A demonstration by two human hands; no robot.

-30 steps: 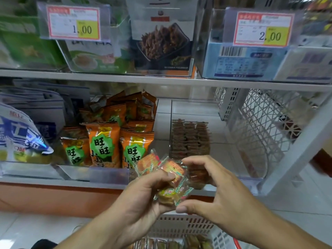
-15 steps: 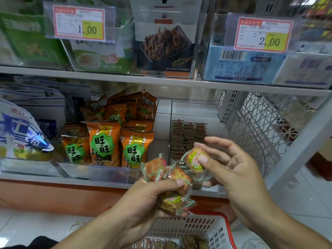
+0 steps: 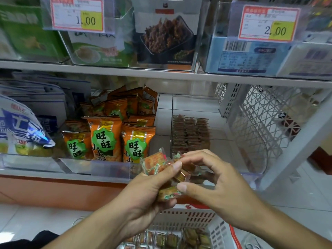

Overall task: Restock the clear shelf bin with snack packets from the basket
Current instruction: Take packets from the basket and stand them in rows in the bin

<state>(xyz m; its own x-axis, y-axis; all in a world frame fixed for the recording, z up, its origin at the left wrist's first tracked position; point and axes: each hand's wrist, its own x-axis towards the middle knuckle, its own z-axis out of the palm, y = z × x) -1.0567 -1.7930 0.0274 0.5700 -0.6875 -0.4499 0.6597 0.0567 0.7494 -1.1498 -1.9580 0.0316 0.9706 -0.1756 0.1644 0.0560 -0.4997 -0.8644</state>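
Note:
My left hand (image 3: 143, 194) grips a bunch of small orange snack packets (image 3: 154, 163) in clear wrappers with green edges, held in front of the lower shelf. My right hand (image 3: 213, 182) reaches into the bunch from the right, its thumb and fingers pinching one of the packets. Behind the hands stands the clear shelf bin (image 3: 197, 108), with rows of the same brown packets (image 3: 190, 133) stacked at its back. Below the hands is the white basket (image 3: 188, 217) with a red rim, holding several more packets (image 3: 170, 239).
A clear bin of orange and green snack bags (image 3: 107, 137) sits left of the target bin. Blue and white bags (image 3: 21, 130) lie farther left. A white mesh shelf divider (image 3: 258, 126) stands on the right. Upper-shelf bins carry price tags (image 3: 77, 14).
My right hand had pulled one packet away toward the bin half a second ago. It is now back at the bunch in my left hand, fingers closed on a packet there.

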